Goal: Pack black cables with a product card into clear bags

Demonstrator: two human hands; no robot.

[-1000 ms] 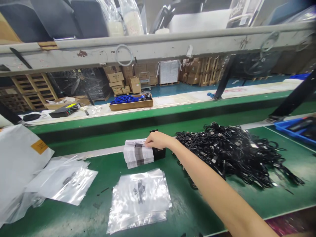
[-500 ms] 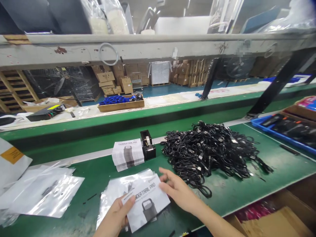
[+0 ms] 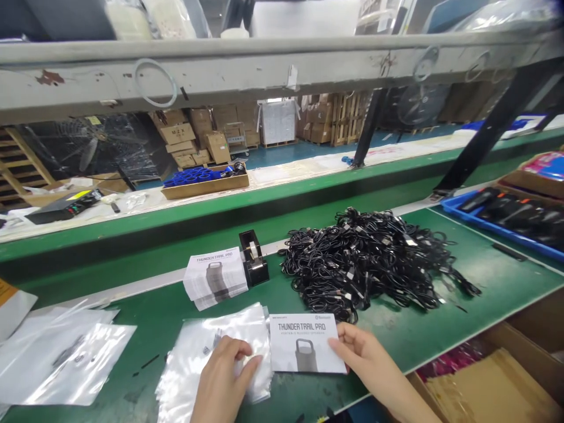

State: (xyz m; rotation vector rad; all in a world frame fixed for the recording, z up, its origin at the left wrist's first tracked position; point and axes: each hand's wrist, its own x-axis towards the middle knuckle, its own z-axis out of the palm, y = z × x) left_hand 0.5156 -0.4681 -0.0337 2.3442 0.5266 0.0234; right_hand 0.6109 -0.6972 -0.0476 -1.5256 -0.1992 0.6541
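My right hand [image 3: 368,355] pinches the right edge of a white printed manual [image 3: 304,352] reading "THUNDER TRAIL PRO", with a speaker pictured on it. The manual lies face up and level, its left edge beside a stack of clear plastic bags [image 3: 189,358]. On top of those bags rests my left hand [image 3: 231,367], fingers bent and thumb a little apart from them, with bag plastic showing in the gap. Behind the bags stands a stack of the same manuals [image 3: 215,279], touching or close to a black tape dispenser [image 3: 254,258].
A big heap of coiled black cables [image 3: 365,264] covers the middle right of the green bench [image 3: 497,282]. More plastic bags [image 3: 97,364] lie at the left. A blue tray [image 3: 458,211] of dark items sits far right, above an open carton [image 3: 493,388].
The manual has passed from my left hand to my right, moving right and turning level. My left hand has let go of it and come onto the plastic bags. The view has shifted slightly.
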